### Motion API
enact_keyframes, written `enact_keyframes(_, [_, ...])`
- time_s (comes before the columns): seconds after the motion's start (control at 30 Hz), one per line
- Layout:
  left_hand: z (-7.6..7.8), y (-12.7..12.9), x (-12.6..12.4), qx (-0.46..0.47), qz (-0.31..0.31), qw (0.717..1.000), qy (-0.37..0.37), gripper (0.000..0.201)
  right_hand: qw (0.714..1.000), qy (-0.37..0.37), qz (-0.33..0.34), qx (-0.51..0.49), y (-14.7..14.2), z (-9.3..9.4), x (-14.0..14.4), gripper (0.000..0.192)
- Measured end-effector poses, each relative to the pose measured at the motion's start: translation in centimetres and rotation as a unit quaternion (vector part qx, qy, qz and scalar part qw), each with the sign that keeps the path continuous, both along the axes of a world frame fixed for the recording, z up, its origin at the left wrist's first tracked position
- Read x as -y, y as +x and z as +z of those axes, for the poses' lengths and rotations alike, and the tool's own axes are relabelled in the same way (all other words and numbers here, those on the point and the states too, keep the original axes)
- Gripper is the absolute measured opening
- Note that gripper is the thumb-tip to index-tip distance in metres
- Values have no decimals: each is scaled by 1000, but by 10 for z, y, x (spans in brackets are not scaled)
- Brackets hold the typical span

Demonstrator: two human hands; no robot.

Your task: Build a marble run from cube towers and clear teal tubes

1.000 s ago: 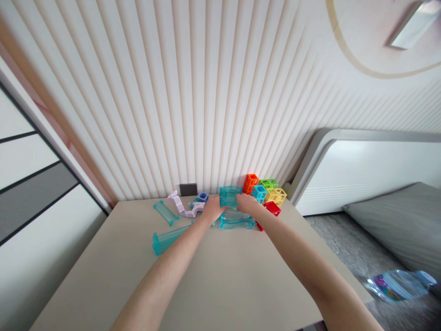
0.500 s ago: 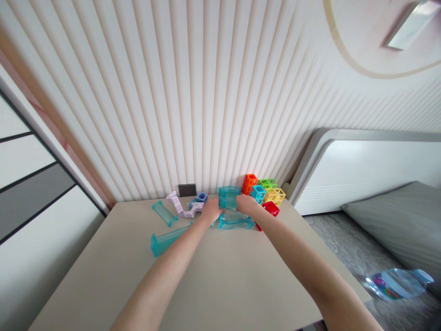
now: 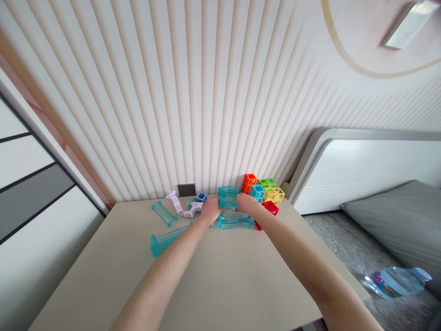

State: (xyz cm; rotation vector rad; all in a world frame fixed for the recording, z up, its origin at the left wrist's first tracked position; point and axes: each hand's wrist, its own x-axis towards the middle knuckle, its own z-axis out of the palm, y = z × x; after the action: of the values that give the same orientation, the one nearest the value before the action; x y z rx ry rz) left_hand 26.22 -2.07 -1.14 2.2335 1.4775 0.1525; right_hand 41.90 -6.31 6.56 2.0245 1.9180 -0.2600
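Observation:
Clear teal plastic track pieces [image 3: 230, 191] lie at the back of the table, near the wall, with one curved teal piece [image 3: 236, 220] in front. My left hand [image 3: 211, 211] is closed at the left edge of the teal pieces, and my right hand [image 3: 245, 203] grips their right side with curled fingers. Both sets of fingertips are partly hidden. Just left of my left hand are a lilac zigzag piece [image 3: 188, 213] and a dark blue cube [image 3: 201, 197]. Beyond my right hand stand orange [image 3: 248, 184], light blue [image 3: 257, 193], yellow [image 3: 274, 195] and green frame blocks [image 3: 267, 183].
A red block [image 3: 271, 208] sits beside my right wrist. Two more teal track pieces, a narrow one [image 3: 164, 213] and a larger trough [image 3: 166, 241], lie to the left. A dark wall socket [image 3: 186, 190] is behind. Right of the table [image 3: 220, 285], a plastic bottle [image 3: 396, 281] rests on the bed.

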Motion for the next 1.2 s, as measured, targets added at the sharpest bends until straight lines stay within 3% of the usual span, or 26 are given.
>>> enact_keyframes(0.17, [-1,1,-2,-1,0,1000,-5,35,998,55,-10,-11,-3,21,11,33])
enact_keyframes(0.33, [-3,2,-2,-11,3,1000,-2,36,979,201,-6,-32,-21,31,66,36])
enact_keyframes(0.37, [-3,2,-2,-13,3,1000,-2,36,972,232,3,-45,-24,26,81,38])
enact_keyframes(0.43, [-3,3,-2,-18,6,1000,-1,36,930,346,29,-119,-28,8,112,35])
enact_keyframes(0.53, [-3,4,-1,-23,10,1000,-1,36,884,424,26,-196,-30,-34,153,30])
enact_keyframes(0.67, [-3,5,-2,-23,6,1000,3,35,872,420,15,-251,-35,-89,187,25])
enact_keyframes(0.77, [-5,4,-4,-19,-4,1000,12,36,881,388,26,-270,-40,-112,198,24])
enact_keyframes(1.03, [-2,-6,-6,36,-22,995,93,36,889,355,23,-289,-43,-120,192,21])
enact_keyframes(1.2, [18,-50,16,98,-63,976,182,27,902,349,41,-251,-31,-118,179,22])
